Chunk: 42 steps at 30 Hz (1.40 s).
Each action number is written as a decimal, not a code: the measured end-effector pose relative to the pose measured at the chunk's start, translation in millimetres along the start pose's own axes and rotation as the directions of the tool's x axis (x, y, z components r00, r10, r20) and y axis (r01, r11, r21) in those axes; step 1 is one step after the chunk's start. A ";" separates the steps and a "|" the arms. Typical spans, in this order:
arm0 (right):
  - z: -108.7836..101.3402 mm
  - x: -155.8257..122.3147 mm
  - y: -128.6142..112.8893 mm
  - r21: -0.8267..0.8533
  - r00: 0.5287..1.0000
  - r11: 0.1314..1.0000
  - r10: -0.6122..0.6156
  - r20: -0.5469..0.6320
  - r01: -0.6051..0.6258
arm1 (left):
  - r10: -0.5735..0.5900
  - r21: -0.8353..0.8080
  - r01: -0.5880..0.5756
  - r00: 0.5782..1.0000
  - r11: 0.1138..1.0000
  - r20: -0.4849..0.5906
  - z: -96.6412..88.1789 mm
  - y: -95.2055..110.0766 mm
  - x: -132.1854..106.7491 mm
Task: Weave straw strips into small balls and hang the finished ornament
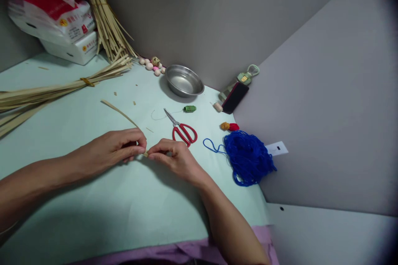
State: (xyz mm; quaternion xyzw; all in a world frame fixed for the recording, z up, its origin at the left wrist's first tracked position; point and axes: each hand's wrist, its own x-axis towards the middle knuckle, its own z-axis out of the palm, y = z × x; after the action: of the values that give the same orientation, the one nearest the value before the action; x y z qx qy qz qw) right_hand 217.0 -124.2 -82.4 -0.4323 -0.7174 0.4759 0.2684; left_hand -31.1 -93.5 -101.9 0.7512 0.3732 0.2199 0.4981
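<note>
Both my hands rest on the pale green table [93, 198], fingertips meeting over one end of a long thin straw strip [120, 112]. My left hand [115, 149] is closed, pinching the strip where it comes in from the upper left. My right hand [172, 157] is closed too, pinching the strip's end right beside the left fingertips. The strip runs away from my hands toward the far left. Red-handled scissors [182, 129] lie just beyond my right hand.
A bundle of straw strips [46, 93] lies at the left, more lean in the corner [105, 20]. A steel bowl [184, 80], small beads [154, 66], a green spool [189, 109], a blue yarn tangle [247, 157], a dark phone [235, 97] and white boxes [62, 29] stand around. Grey walls close the right.
</note>
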 end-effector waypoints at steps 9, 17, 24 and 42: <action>-17.8 -6.0 -13.2 -0.189 0.998 0.981 -0.049 -0.044 0.040 | -0.030 0.069 0.031 1.000 0.997 -0.003 0.5 -0.6 -0.6; 0.6 -3.1 -11.8 0.174 0.977 0.970 0.190 -0.094 -0.172 | -0.178 -0.143 0.137 0.925 0.980 -0.336 5.6 28.6 -4.5; 25.9 11.8 -6.5 0.580 0.952 0.793 0.291 -0.091 -0.187 | -0.239 -0.242 0.143 0.869 0.960 -0.434 17.9 25.0 -5.8; -1.7 1.0 -17.8 0.260 0.966 0.965 0.086 -0.245 -0.020 | -0.034 -0.179 0.032 0.999 0.983 -0.008 27.8 22.2 -2.5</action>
State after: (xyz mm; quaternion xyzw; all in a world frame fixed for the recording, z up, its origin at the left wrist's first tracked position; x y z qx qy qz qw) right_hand 211.4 -125.7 -65.4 -0.4709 -0.5978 0.5120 0.3984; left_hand -5.5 -116.7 -92.8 0.6960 0.3669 0.2484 0.5650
